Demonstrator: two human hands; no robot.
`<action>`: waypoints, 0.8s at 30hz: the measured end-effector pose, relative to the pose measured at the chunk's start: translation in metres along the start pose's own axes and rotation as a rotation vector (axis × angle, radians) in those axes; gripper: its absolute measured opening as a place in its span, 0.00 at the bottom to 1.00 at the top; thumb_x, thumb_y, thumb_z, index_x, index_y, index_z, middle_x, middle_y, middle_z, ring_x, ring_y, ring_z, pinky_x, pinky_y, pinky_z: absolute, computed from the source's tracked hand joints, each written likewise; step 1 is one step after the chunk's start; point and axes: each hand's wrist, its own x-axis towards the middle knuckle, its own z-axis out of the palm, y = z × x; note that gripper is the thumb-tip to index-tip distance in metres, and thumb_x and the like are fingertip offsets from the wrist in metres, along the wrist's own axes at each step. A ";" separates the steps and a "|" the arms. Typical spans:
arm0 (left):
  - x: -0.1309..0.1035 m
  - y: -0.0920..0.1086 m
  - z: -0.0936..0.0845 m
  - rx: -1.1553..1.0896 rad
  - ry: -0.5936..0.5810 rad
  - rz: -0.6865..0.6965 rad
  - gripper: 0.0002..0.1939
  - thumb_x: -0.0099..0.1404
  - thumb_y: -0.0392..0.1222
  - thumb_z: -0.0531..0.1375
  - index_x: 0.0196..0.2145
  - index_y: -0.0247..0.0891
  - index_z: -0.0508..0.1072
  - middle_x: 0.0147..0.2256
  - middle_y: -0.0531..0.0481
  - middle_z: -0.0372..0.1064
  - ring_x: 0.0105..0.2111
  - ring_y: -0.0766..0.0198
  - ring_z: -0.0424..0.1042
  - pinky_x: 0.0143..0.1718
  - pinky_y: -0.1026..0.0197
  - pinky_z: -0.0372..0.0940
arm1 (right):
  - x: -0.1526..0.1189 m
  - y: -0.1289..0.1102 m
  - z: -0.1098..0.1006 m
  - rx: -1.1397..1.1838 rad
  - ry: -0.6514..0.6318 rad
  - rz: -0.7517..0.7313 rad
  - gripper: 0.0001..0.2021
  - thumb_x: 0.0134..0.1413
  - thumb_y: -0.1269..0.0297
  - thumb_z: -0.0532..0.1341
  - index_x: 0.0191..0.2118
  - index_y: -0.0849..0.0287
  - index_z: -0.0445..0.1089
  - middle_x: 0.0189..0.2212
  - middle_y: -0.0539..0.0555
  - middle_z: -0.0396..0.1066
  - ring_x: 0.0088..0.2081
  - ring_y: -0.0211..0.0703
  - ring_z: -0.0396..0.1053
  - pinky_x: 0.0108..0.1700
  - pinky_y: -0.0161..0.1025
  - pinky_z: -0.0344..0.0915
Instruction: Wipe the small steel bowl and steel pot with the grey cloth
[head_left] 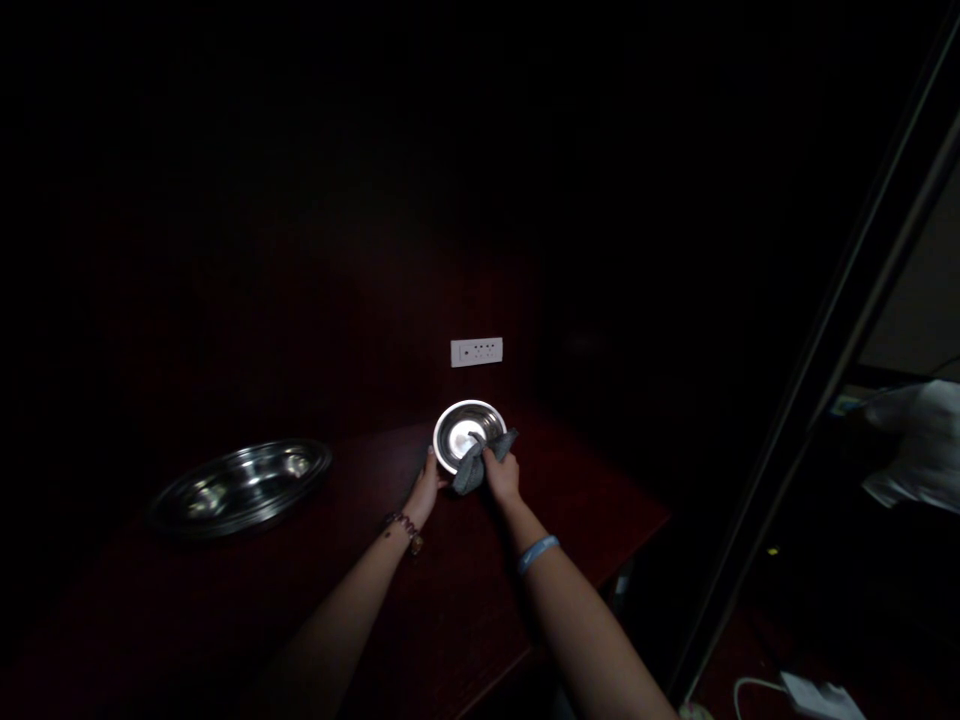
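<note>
A shiny metal bowl is tilted with its inside facing me, above the dark red table. My left hand is closed on the bowl's lower left rim, the thumb along the outside edge and the other fingers partly hidden behind it. In my right hand is a grey cloth, bunched and pressed against the bowl's lower right rim, with a corner reaching inside. The fingertips of the right hand are covered by the cloth.
Large oval metal trays, seemingly stacked, lie on the dark red table at left. A white socket panel is on the wall behind. The table's right edge ends near a dark upright frame. A white power strip lies on the floor.
</note>
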 end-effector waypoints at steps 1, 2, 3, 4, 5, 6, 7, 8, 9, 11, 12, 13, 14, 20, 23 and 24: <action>-0.001 0.001 0.001 -0.005 -0.007 -0.009 0.32 0.66 0.62 0.48 0.52 0.32 0.69 0.46 0.34 0.73 0.50 0.50 0.70 0.50 0.50 0.66 | 0.000 0.000 0.000 0.003 0.001 0.004 0.15 0.56 0.61 0.57 0.43 0.65 0.74 0.41 0.61 0.76 0.45 0.47 0.74 0.46 0.36 0.67; -0.002 0.002 0.001 -0.007 -0.017 -0.014 0.31 0.67 0.60 0.47 0.53 0.32 0.69 0.48 0.34 0.72 0.51 0.51 0.70 0.51 0.50 0.65 | 0.000 0.000 0.000 0.004 0.001 0.007 0.14 0.56 0.61 0.57 0.42 0.64 0.74 0.41 0.61 0.77 0.45 0.47 0.74 0.45 0.36 0.67; -0.003 0.003 0.001 -0.007 -0.026 -0.015 0.31 0.68 0.59 0.46 0.54 0.32 0.68 0.49 0.34 0.71 0.51 0.51 0.70 0.52 0.49 0.65 | -0.001 -0.001 0.000 0.003 0.001 0.008 0.14 0.56 0.61 0.57 0.42 0.64 0.74 0.41 0.61 0.77 0.44 0.47 0.75 0.45 0.36 0.67; -0.004 0.004 0.001 -0.003 -0.035 -0.013 0.30 0.68 0.59 0.45 0.54 0.32 0.68 0.50 0.34 0.71 0.51 0.51 0.70 0.52 0.49 0.65 | -0.001 -0.001 0.000 0.002 0.002 0.009 0.14 0.56 0.61 0.57 0.41 0.64 0.74 0.40 0.61 0.77 0.44 0.47 0.75 0.45 0.36 0.67; -0.005 0.005 0.001 0.003 -0.043 -0.008 0.30 0.69 0.58 0.44 0.55 0.32 0.67 0.51 0.34 0.70 0.51 0.51 0.70 0.53 0.48 0.64 | -0.001 -0.002 0.000 0.000 0.003 0.011 0.14 0.56 0.61 0.57 0.41 0.64 0.75 0.40 0.61 0.77 0.44 0.48 0.75 0.45 0.36 0.68; -0.005 0.005 0.001 0.012 -0.047 -0.004 0.31 0.69 0.58 0.43 0.55 0.32 0.67 0.52 0.33 0.69 0.52 0.50 0.70 0.53 0.48 0.64 | -0.002 -0.003 -0.001 -0.002 0.004 0.014 0.14 0.56 0.61 0.57 0.41 0.64 0.75 0.40 0.61 0.77 0.44 0.48 0.75 0.45 0.36 0.68; -0.006 0.006 0.001 0.022 -0.051 -0.002 0.31 0.69 0.57 0.43 0.55 0.32 0.67 0.53 0.33 0.68 0.52 0.50 0.69 0.53 0.48 0.64 | -0.002 -0.003 -0.001 -0.004 0.005 0.018 0.14 0.56 0.61 0.57 0.41 0.64 0.75 0.40 0.61 0.77 0.44 0.48 0.75 0.45 0.37 0.68; -0.006 0.006 0.001 0.032 -0.054 -0.001 0.31 0.70 0.57 0.42 0.55 0.31 0.67 0.53 0.33 0.68 0.52 0.50 0.69 0.53 0.48 0.64 | -0.003 -0.004 -0.002 -0.005 0.008 0.021 0.14 0.56 0.61 0.57 0.41 0.64 0.75 0.39 0.61 0.77 0.44 0.48 0.75 0.45 0.37 0.68; -0.006 0.006 0.001 0.042 -0.054 -0.002 0.31 0.70 0.57 0.42 0.55 0.31 0.67 0.53 0.33 0.68 0.52 0.51 0.70 0.53 0.49 0.64 | -0.003 -0.004 -0.002 -0.006 0.010 0.023 0.14 0.56 0.60 0.57 0.41 0.64 0.75 0.40 0.61 0.77 0.44 0.48 0.75 0.45 0.37 0.68; -0.005 0.005 0.000 0.052 -0.046 -0.003 0.30 0.69 0.57 0.42 0.54 0.32 0.68 0.51 0.34 0.70 0.51 0.51 0.71 0.52 0.49 0.65 | -0.003 -0.005 -0.002 -0.007 0.011 0.022 0.14 0.56 0.60 0.58 0.41 0.64 0.75 0.40 0.61 0.77 0.44 0.48 0.75 0.45 0.37 0.68; -0.005 0.004 0.000 0.053 -0.039 -0.001 0.30 0.69 0.58 0.43 0.53 0.34 0.69 0.50 0.35 0.71 0.50 0.52 0.72 0.51 0.50 0.65 | -0.004 -0.005 -0.002 -0.004 0.011 0.021 0.14 0.56 0.60 0.58 0.41 0.64 0.75 0.40 0.61 0.77 0.44 0.48 0.75 0.45 0.36 0.68; -0.004 0.003 0.000 0.052 -0.031 0.001 0.30 0.68 0.59 0.44 0.52 0.35 0.70 0.49 0.36 0.72 0.49 0.52 0.72 0.50 0.51 0.66 | -0.004 -0.004 -0.002 0.000 0.010 0.019 0.14 0.56 0.60 0.58 0.41 0.64 0.75 0.40 0.60 0.77 0.44 0.48 0.75 0.45 0.36 0.68; -0.003 0.002 0.000 0.051 -0.024 0.002 0.30 0.67 0.60 0.46 0.51 0.36 0.71 0.48 0.37 0.73 0.48 0.52 0.72 0.50 0.51 0.66 | -0.003 -0.004 -0.002 0.005 0.009 0.018 0.14 0.56 0.60 0.58 0.41 0.63 0.75 0.39 0.60 0.77 0.44 0.47 0.75 0.45 0.36 0.68; 0.002 -0.002 -0.001 0.035 -0.018 -0.003 0.31 0.66 0.61 0.47 0.51 0.33 0.71 0.46 0.35 0.73 0.47 0.51 0.73 0.48 0.51 0.67 | -0.002 -0.002 -0.001 0.005 0.009 0.013 0.12 0.56 0.62 0.57 0.39 0.63 0.74 0.39 0.60 0.77 0.43 0.47 0.75 0.44 0.35 0.67; 0.004 -0.003 0.000 0.020 -0.009 -0.006 0.30 0.67 0.60 0.46 0.52 0.33 0.69 0.48 0.34 0.72 0.48 0.52 0.72 0.49 0.50 0.67 | -0.002 -0.003 -0.002 -0.010 0.006 0.014 0.13 0.56 0.61 0.57 0.39 0.63 0.74 0.39 0.59 0.77 0.43 0.46 0.75 0.43 0.35 0.67; 0.005 -0.004 0.000 0.014 -0.020 0.003 0.30 0.67 0.60 0.46 0.52 0.33 0.69 0.48 0.35 0.72 0.49 0.52 0.72 0.49 0.50 0.67 | -0.003 -0.003 -0.002 -0.015 0.007 0.013 0.13 0.56 0.61 0.57 0.39 0.63 0.74 0.39 0.59 0.77 0.43 0.46 0.75 0.43 0.35 0.67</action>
